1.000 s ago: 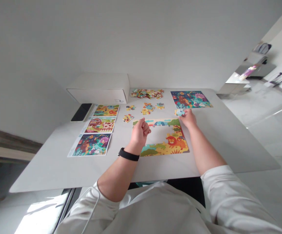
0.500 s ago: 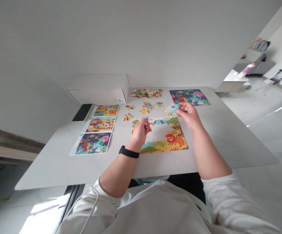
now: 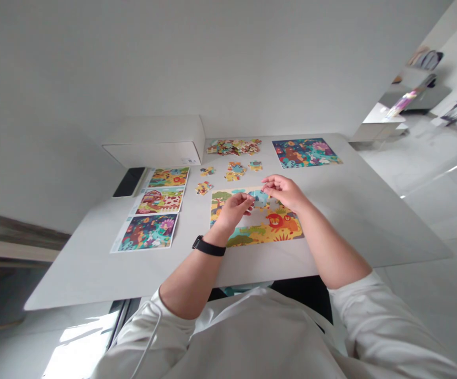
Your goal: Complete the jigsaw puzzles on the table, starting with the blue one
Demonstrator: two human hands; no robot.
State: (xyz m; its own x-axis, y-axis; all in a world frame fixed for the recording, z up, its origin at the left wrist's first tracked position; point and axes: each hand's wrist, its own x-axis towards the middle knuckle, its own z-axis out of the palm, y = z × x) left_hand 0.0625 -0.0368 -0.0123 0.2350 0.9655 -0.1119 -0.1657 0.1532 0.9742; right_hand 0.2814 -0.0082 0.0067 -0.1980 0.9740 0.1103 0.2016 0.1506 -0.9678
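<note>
My right hand (image 3: 285, 192) pinches the right side of a light-blue puzzle piece (image 3: 260, 198) over the upper middle of a partly filled jigsaw puzzle (image 3: 281, 234). From the left, my left hand (image 3: 234, 210) has its thumb and fingers closed at the same piece's left edge. A black band circles that wrist. Lions, a crocodile and trees show on the puzzle; its upper middle is partly covered by my hands. Beyond it lie several loose pieces, among them a yellow piece (image 3: 203, 188) and a blue-and-yellow piece (image 3: 255, 166).
A pile of puzzle pieces (image 3: 234, 147) lies by the wall, right of a white box (image 3: 153, 154). A dark-blue picture puzzle (image 3: 306, 152) is at the back right. On the left are a sheet of reference pictures (image 3: 147, 231) and a phone (image 3: 129, 182).
My right hand has carried the blue piece left and toward me, over the puzzle. My left hand has shifted slightly right to meet it. The view has tilted a little.
</note>
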